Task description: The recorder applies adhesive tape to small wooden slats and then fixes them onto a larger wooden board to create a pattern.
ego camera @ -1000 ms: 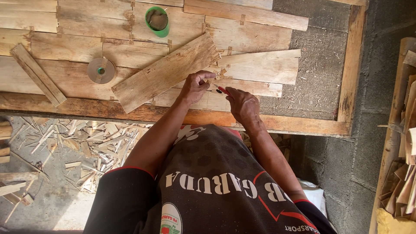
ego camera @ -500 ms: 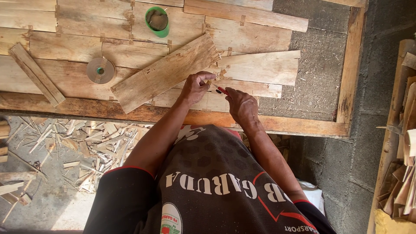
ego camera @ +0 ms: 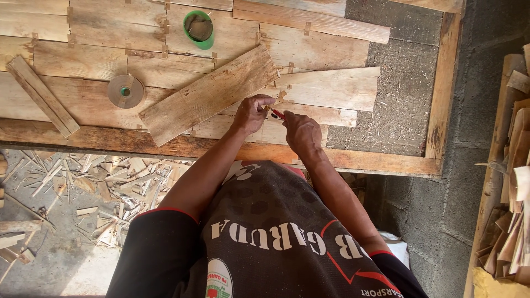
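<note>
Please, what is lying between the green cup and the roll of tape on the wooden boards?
In the head view, nothing loose lies between the green cup and the roll of tape. There are only the flat wooden boards with small patches over their seams.

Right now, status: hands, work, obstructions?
Left hand and right hand pinch a red tool together. Loose plank beside left hand. Tape roll, green cup apart.

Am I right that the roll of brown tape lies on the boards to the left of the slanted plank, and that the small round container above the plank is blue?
Not quite: the round container is green, not blue, as the head view shows. The tape roll does lie on the boards, left of the slanted plank.
</note>
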